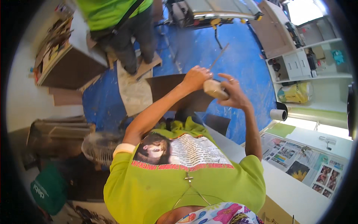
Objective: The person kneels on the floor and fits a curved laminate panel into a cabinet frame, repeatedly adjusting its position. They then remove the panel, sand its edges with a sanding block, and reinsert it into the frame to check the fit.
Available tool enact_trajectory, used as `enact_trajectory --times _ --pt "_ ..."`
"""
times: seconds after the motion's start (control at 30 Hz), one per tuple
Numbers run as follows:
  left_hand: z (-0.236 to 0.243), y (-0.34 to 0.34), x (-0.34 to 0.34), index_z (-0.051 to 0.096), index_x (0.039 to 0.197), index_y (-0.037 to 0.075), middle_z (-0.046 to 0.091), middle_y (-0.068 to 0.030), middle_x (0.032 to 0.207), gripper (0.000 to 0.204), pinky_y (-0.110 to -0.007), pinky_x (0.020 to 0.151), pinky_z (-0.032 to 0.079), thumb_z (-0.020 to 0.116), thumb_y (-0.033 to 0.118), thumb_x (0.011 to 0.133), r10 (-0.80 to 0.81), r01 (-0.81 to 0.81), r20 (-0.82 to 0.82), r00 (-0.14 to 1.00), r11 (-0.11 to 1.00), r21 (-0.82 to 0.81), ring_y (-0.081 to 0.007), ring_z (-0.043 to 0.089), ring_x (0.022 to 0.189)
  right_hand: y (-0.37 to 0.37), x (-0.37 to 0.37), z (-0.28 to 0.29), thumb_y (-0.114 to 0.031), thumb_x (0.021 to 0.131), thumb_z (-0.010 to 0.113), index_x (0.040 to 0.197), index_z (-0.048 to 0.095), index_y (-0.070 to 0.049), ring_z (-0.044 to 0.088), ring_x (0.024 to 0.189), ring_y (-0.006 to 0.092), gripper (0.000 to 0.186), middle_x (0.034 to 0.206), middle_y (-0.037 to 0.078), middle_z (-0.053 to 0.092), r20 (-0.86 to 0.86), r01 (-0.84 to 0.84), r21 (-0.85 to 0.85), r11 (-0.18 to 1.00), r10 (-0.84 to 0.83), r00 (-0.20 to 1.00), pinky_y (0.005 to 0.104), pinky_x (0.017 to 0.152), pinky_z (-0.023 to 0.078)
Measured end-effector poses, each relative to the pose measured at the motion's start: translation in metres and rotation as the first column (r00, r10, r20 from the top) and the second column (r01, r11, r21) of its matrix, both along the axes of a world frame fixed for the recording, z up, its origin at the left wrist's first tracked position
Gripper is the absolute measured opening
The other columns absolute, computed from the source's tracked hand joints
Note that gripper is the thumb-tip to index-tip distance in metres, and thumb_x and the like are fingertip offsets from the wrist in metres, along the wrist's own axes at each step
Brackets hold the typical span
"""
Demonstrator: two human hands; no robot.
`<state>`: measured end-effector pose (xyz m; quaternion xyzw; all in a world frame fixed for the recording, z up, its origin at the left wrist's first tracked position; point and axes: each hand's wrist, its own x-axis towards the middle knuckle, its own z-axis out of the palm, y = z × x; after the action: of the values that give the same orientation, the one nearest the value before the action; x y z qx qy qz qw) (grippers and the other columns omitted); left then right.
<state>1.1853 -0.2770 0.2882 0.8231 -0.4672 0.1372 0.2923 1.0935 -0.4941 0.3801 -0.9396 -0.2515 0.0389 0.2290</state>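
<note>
Both my arms reach forward over a dark brown panel (pixel 164 87). My left hand (pixel 197 78) is closed, and a long thin greyish strip (pixel 219 56) sticks out past its fingers, pointing away to the right. Whether the strip is a blade or a rod I cannot make out. Just right of it, my right hand (pixel 235 95) grips a pale beige, blunt-ended block (pixel 215 89) between thumb and fingers, with one finger stretched toward the left hand. The block's near end is partly covered by the palm. The two hands are close together.
A co-worker in a green shirt (pixel 108 13) stands at far left by a stained cloth (pixel 134 93) and wooden boards. A table saw (pixel 223 11) is beyond the blue floor sheet (pixel 238 67). White shelves (pixel 309 76) line the right; a fan (pixel 99 147) stands left.
</note>
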Motion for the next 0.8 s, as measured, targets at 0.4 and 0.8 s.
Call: enact_trajectory --times 0.4,0.8 --pt "0.007 -0.086 0.093 0.074 0.091 0.018 0.071 -0.0014 0.092 0.015 -0.037 0.082 0.049 0.065 0.027 0.085 -0.323 0.319 -0.011 0.946 0.928 0.192 -0.0197 0.068 0.092 -0.062 0.042 -0.024 -0.027 0.058 0.087 0.109 0.062 -0.007 0.06 0.112 0.0382 0.06 0.137 0.018 0.053 -0.077 0.071 -0.112 0.991 -0.08 0.994 0.0491 0.092 0.051" --pt "0.042 -0.275 0.152 0.072 0.088 0.012 0.071 -0.0059 0.088 0.018 -0.042 0.078 0.051 0.067 0.028 0.088 -0.63 0.624 -0.02 0.777 0.764 0.163 -0.0269 0.069 0.091 -0.171 0.052 -0.008 -0.024 0.062 0.084 0.105 0.059 -0.003 0.061 0.095 0.0372 0.053 0.104 0.016 0.059 0.039 0.572 -0.039 0.819 -0.571 0.82 0.0486 0.078 0.05"
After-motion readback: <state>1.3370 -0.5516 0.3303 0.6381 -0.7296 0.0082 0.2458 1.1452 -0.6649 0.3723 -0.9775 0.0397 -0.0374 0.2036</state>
